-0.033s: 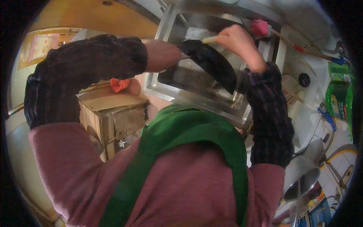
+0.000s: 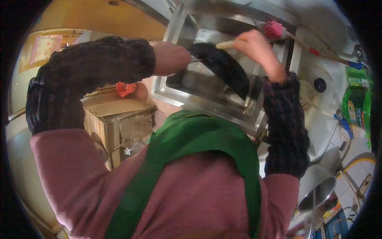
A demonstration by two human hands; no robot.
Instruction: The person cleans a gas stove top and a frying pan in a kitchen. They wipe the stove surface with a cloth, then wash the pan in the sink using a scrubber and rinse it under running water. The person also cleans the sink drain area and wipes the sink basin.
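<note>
My left hand is closed round the thin metal handle of a black pan. The pan is tilted steeply, its dark curved side showing, above a stainless steel sink. My right hand, slightly blurred, grips a short pale stick-like tool that points left toward the pan's upper edge. I cannot make out the tool's kind or its far end. Whether it touches the pan is unclear.
Right of the sink, a pink ruffled head sits by a long rod. Green packages, a blue-handled item and a metal pot stand along the right. A cardboard box with a red cup is at left.
My right hand has shifted a little to the right and down with the pale tool, and more of the tool shows. My left hand and the pan have hardly moved.
</note>
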